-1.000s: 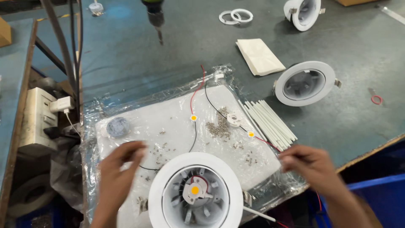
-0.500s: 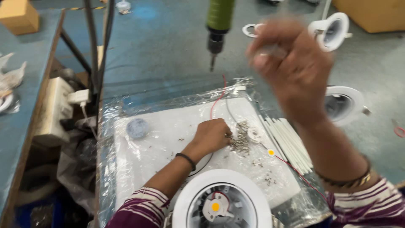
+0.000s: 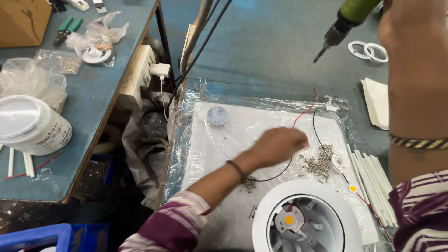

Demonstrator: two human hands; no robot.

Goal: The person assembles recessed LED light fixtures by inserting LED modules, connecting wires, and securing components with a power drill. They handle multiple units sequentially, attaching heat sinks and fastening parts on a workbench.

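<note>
My left hand reaches over a plastic-covered white pad, fingers curled, just left of a pile of small screws. Whether it pinches a screw is hidden. My right hand is raised at the top right, gripping a hanging green electric screwdriver that tilts with its bit pointing down-left. A white round lamp housing with a yellow LED chip inside lies at the pad's near edge. A black wire and a red wire cross the pad.
White rods lie right of the pad, with folded white paper and two white rings beyond. A power strip and cables hang between the tables. The left table holds a white tub, bags and green pliers.
My right hand rose from the pad's right edge up to the screwdriver, which now tilts. My left hand moved right across the pad toward the screws. The view shifted left.
</note>
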